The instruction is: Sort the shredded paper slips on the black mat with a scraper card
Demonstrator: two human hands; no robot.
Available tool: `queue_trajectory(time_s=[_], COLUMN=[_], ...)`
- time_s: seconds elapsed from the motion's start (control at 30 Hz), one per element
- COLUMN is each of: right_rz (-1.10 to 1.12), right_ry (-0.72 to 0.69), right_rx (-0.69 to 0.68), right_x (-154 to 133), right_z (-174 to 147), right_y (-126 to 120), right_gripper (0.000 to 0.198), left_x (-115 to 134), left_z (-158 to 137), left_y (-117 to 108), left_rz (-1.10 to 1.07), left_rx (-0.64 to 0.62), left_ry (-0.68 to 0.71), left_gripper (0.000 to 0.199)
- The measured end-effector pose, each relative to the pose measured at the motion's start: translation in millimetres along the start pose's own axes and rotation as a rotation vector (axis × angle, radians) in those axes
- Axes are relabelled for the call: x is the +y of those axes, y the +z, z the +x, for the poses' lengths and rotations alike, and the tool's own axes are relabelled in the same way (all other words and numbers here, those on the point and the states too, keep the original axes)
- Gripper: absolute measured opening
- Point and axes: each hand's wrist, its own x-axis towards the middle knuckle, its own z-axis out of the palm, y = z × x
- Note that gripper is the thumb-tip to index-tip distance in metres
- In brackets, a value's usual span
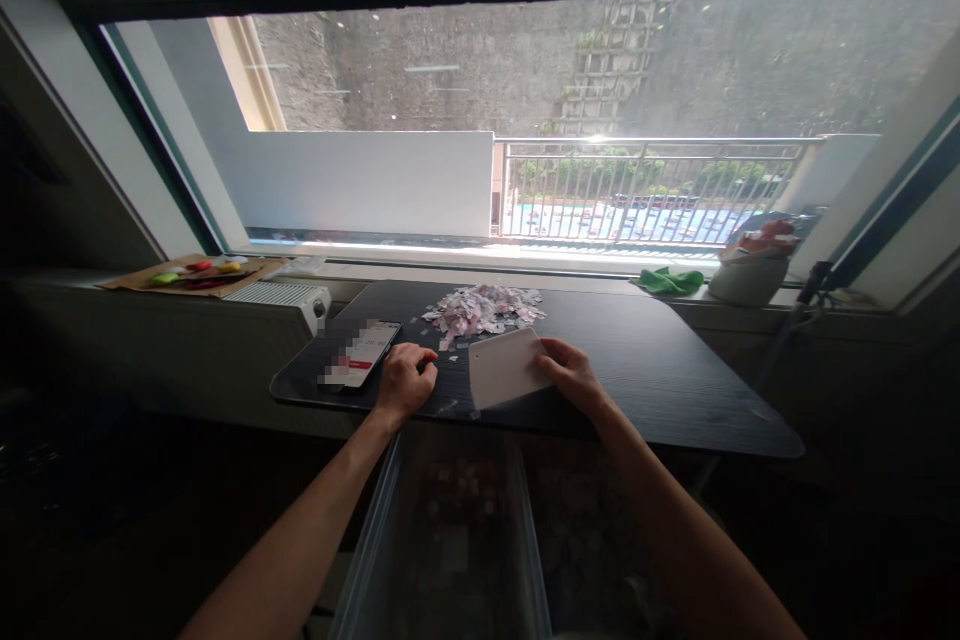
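My right hand (571, 370) grips a white plastic scraper (506, 368) by its right edge, fingers wrapped round it. This flat sheet has rounded corners and a small hole near its left corner. Its lower edge is close to the black tabletop (637, 360); whether it touches is unclear. A heap of small torn paper scraps (487, 308) lies just beyond it, with a few loose bits nearer me. My left hand (407, 380) is closed, knuckles up, at the table's near edge; anything inside its curled fingers is hidden. Left of it lies a phone (367, 356) with a lit, partly blurred screen.
Below the table's near edge stands a clear plastic bin (442, 540), its dim contents hard to make out. On the sill sit a green cloth (667, 281) and a filled pale container (750, 272). Cardboard (150, 275) with colourful items lies left, beside a white radiator (281, 296).
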Motion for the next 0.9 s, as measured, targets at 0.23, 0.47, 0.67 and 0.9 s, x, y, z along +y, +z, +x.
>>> queue_trajectory(time_s=[0.23,0.47,0.67,0.9], right_rz=[0.027,0.025,-0.015,-0.125], right_ry=[0.035,-0.019,-0.055,-0.067], right_rx=[-0.091,0.267,0.222,0.436], right_x=[-7.8,-2.6,1.5,4.5], right_z=[-3.2,2.3,3.3,5.4], right_y=[-0.4,-1.8,-3.2,-6.8], right_gripper=[0.035,0.038,0.038,0.035], left_x=[0.5,-0.6,-2.9,-4.1], left_z=[0.3,0.0,0.6,0.2], left_y=[0.5,1.6,2.9,3.5], left_rz=[0.004,-0.001,-0.010,-0.013], left_rx=[0.003,0.014,0.023,0.021], left_ry=[-0.005,0.009,0.016,0.017], left_gripper=[0.020,0.019,0.018,0.018])
